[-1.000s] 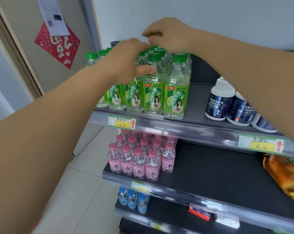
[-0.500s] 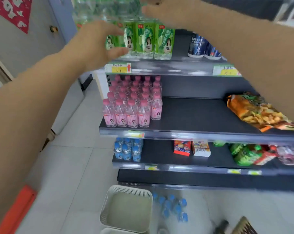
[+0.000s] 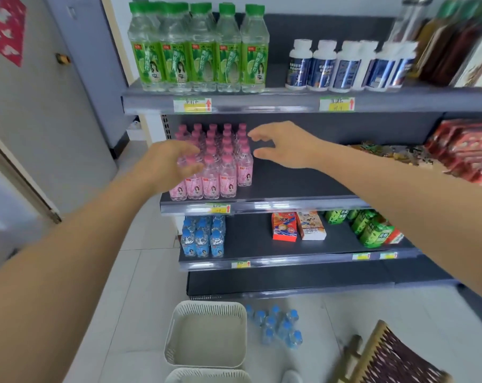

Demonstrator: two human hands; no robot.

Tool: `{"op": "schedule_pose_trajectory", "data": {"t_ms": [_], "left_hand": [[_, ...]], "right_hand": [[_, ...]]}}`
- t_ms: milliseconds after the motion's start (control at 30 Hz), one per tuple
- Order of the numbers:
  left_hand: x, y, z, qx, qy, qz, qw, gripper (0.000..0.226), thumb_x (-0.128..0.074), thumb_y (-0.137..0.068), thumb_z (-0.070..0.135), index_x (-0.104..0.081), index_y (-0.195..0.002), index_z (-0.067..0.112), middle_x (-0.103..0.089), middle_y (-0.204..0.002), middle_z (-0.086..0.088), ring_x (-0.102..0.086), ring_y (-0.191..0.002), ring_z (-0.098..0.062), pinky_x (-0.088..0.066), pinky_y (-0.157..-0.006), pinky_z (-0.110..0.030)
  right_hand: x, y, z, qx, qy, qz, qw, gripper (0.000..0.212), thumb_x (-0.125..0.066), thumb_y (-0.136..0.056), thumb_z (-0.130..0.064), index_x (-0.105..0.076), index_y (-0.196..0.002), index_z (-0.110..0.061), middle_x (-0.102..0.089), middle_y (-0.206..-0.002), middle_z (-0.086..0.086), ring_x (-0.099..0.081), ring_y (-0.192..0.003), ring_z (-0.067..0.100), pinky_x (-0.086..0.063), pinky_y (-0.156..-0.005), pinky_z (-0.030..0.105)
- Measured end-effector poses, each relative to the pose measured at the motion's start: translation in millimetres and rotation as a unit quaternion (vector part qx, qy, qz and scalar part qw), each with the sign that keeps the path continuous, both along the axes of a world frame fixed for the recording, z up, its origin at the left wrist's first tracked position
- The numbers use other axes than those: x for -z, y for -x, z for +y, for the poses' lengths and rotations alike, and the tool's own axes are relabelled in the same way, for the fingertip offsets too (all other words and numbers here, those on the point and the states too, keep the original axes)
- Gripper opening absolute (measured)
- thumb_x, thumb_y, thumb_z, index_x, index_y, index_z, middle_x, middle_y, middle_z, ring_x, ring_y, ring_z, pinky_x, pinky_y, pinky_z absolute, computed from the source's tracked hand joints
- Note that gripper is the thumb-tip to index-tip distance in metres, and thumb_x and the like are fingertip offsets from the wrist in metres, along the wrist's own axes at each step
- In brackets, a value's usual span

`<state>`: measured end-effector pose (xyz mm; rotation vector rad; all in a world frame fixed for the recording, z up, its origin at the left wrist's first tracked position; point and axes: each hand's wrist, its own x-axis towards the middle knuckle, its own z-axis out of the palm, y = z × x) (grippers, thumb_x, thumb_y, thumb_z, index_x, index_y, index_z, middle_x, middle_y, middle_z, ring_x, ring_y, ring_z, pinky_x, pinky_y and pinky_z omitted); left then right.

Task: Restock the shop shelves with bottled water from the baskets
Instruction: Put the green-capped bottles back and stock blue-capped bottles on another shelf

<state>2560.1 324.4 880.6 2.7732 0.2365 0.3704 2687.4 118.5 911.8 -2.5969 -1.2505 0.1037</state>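
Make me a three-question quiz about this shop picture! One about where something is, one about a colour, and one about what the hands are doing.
1. Where are the loose blue-capped bottles?
A. on the floor beside the white basket
B. inside the basket
C. on the top shelf

2. What colour are the caps of the bottles on the top shelf?
A. pink
B. green
C. blue

3. What do the left hand and right hand hold?
A. a bottle each
B. one basket together
C. nothing

Answers: 1 A, they stand on the tiles right of the empty basket. 2 B, the lime soda bottles have green caps. 3 C, both hands are open and empty near the pink-capped bottles.
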Motion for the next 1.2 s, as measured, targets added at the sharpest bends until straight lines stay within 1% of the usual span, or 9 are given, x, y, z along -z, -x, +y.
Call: {"op": "schedule_pose_trajectory", "data": {"t_ms": [100,200,367,567,667,867,967,1033,1200], "left_hand": [[9,-2,2,0.003,-0.002,0.009,1.0,0.047,-0.061,-0.088,0.035,-0.055,-0.129,0.013,-0.055,-0.134,-0.006,-0.048,-0.124,-0.021,-0.034,-0.104,-0.031],[17,-12,4,-0.003,0.002,0.023,1.0,0.047,-0.06,-0.088,0.036,-0.054,-0.13,0.014,-0.053,-0.136,-0.006,-0.048,-0.125,-0.022,-0.034,-0.104,-0.032],[37,-48,3,-0.016,-0.006,0.025,1.0,0.048,-0.061,-0.087,0.038,-0.053,-0.13,0.016,-0.052,-0.136,-0.006,-0.049,-0.124,-0.023,-0.036,-0.104,-0.036],[71,-111,6,-0.045,-0.022,0.042,0.998,0.054,-0.061,-0.086,0.039,-0.048,-0.136,0.02,-0.051,-0.137,-0.006,-0.043,-0.126,-0.023,-0.033,-0.106,-0.037],[87,-145,9,-0.053,-0.032,0.046,0.997,0.056,-0.064,-0.085,0.036,-0.049,-0.135,0.018,-0.051,-0.137,-0.007,-0.044,-0.127,-0.024,-0.032,-0.107,-0.036],[112,-202,17,-0.061,-0.084,0.053,0.993,0.058,-0.071,-0.08,0.033,-0.051,-0.132,0.017,-0.055,-0.132,-0.006,-0.052,-0.12,-0.025,-0.041,-0.104,-0.041],[125,-222,20,-0.061,-0.116,0.097,0.987,0.063,-0.069,-0.08,0.037,-0.045,-0.136,0.024,-0.047,-0.141,0.0,-0.042,-0.13,-0.024,-0.035,-0.108,-0.047],[134,-233,24,-0.06,-0.145,0.137,0.978,0.064,-0.066,-0.082,0.041,-0.04,-0.139,0.028,-0.04,-0.146,0.003,-0.034,-0.135,-0.023,-0.029,-0.112,-0.047],[148,-254,34,-0.062,-0.167,0.17,0.969,0.069,-0.062,-0.084,0.042,-0.032,-0.143,0.026,-0.036,-0.149,0.002,-0.03,-0.138,-0.021,-0.024,-0.115,-0.045]], "right_hand": [[13,-8,1,0.008,0.025,0.002,1.0,0.05,-0.053,-0.095,-0.025,-0.041,-0.14,-0.008,-0.049,-0.14,0.009,-0.047,-0.126,0.025,-0.036,-0.106,0.036],[29,-22,5,0.009,0.034,0.007,0.999,0.051,-0.053,-0.094,-0.026,-0.041,-0.141,-0.009,-0.046,-0.143,0.008,-0.044,-0.129,0.025,-0.035,-0.107,0.035],[61,-60,9,0.017,0.035,0.053,0.998,0.055,-0.053,-0.094,-0.026,-0.036,-0.144,-0.011,-0.039,-0.149,0.007,-0.039,-0.134,0.024,-0.033,-0.11,0.033],[91,-129,14,0.008,0.034,0.093,0.995,0.06,-0.056,-0.094,-0.026,-0.03,-0.146,-0.014,-0.034,-0.151,0.008,-0.036,-0.135,0.025,-0.032,-0.11,0.033],[102,-166,22,0.0,0.027,0.109,0.994,0.06,-0.056,-0.094,-0.026,-0.029,-0.147,-0.015,-0.035,-0.149,0.009,-0.038,-0.133,0.025,-0.033,-0.109,0.033],[123,-221,49,-0.025,0.03,0.122,0.992,0.062,-0.054,-0.094,-0.028,-0.026,-0.148,-0.017,-0.026,-0.155,0.006,-0.029,-0.14,0.022,-0.026,-0.112,0.031],[135,-239,67,-0.039,0.031,0.116,0.992,0.063,-0.053,-0.095,-0.027,-0.023,-0.149,-0.016,-0.021,-0.156,0.005,-0.025,-0.142,0.021,-0.022,-0.112,0.027],[145,-248,81,-0.049,0.026,0.121,0.991,0.068,-0.057,-0.092,-0.027,-0.022,-0.149,-0.015,-0.022,-0.156,0.006,-0.027,-0.141,0.021,-0.024,-0.111,0.026],[168,-268,114,-0.067,0.03,0.123,0.99,0.078,-0.064,-0.087,-0.025,-0.018,-0.149,-0.017,-0.019,-0.154,0.009,-0.03,-0.138,0.022,-0.029,-0.108,0.026]]}}
